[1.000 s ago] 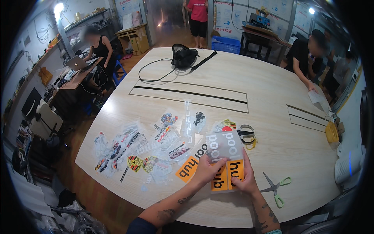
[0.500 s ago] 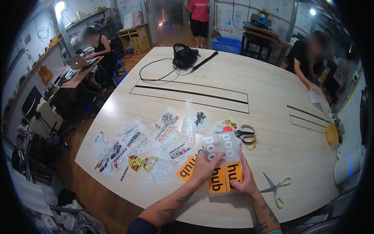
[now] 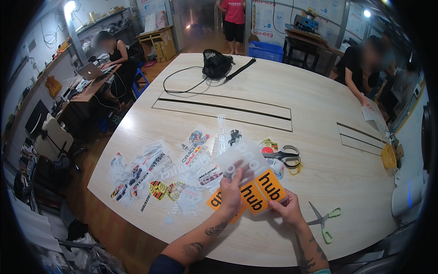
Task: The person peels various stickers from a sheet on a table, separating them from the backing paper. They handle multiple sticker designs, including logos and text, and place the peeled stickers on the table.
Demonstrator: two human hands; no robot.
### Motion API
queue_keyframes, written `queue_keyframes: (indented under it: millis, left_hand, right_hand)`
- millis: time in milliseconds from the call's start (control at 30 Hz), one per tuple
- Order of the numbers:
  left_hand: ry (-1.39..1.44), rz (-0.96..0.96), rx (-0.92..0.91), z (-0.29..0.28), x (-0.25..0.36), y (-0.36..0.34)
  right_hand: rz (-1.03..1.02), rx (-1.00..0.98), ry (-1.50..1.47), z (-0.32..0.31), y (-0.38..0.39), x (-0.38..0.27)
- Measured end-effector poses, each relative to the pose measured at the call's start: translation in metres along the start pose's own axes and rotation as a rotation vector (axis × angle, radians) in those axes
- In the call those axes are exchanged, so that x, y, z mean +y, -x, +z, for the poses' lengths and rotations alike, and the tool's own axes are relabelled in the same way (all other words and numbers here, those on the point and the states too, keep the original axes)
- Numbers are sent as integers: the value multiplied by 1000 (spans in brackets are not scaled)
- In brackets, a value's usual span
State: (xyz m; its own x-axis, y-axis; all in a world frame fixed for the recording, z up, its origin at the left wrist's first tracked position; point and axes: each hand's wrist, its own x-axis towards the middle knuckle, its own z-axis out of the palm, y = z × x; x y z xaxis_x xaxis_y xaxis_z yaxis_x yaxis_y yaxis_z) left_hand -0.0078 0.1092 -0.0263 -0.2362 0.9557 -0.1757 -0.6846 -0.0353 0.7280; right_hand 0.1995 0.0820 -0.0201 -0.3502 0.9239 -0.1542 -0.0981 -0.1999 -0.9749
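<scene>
Now, the thin, see-through and orange sticker sheet [image 3: 258, 182]: It is held at a slant over the table. Its far end is cloudy with pale letters, and its near end has two orange squares with black letters. I cannot tell if it has more than one layer.
Left hand [image 3: 232, 195]: At 8 o'clock of the sheet, pinching its left side, thumb on top.
Right hand [image 3: 288, 210]: Between 4 and 5 o'clock, pinching the near right corner, thumb by the orange.
Step in hand: It looks like holding and handling the sheet.
Next move's needs: Moving it would call for a soft pinch on both sides, I think, so it does not crease.
Orange sticker piece with black letters [image 3: 214, 199]: On the table at 8 o'clock, partly hidden.
Scissors: Green-handled metal scissors [image 3: 323, 220] lie open at 4 o'clock, black-handled scissors [image 3: 290, 157] at 2.
Sticker pile: Many colourful clear-backed stickers [image 3: 158, 191] lie at 9 o'clock.
Pale wooden table [image 3: 260, 84]: Under it all, with a black cloth bag-like thing [image 3: 218, 67] at 11 o'clock.
</scene>
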Motion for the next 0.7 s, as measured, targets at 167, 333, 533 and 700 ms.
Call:
queue_keyframes:
  millis: [167, 333, 533, 700]
  left_hand:
    - [183, -66, -98, 3, -1, 3]
    - [222, -304, -461, -18, -23, 18]
    - [80, -388, -763, -57, -55, 13]
    - [47, -162, -786, -5, -22, 22]
  right_hand:
    - [38, 167, -134, 6, -3, 4]
    - [38, 136, -167, 7, -3, 5]
    - [113, 79, -428, 10, -3, 10]
    - [252, -65, -471, 8, 4, 1]
